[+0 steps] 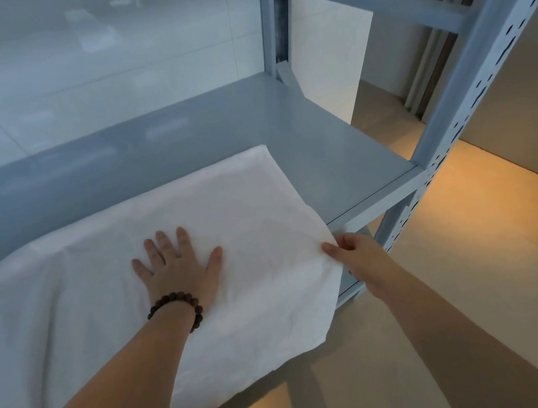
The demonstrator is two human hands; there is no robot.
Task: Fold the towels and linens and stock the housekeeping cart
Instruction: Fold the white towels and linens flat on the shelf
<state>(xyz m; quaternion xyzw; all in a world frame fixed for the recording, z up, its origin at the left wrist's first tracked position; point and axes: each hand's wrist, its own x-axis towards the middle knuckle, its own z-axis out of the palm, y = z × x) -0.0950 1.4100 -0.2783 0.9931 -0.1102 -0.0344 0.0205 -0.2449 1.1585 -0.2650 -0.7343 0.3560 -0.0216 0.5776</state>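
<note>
Grip of right hand [357, 253] pinching white linen [244, 207] edge, left hand [180, 268] flat on it, linen spread over grey shelf [339, 145]

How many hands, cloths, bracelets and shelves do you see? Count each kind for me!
Hands: 2 (left hand pressing flat, right hand pinching the cloth's edge)
White cloth: 1
Bead bracelet: 1
Grey metal shelf: 1
Total: 5

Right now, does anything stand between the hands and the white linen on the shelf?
Nothing visible does. The left hand presses flat on the white linen, and the right hand pinches its right edge at the shelf front.
</note>
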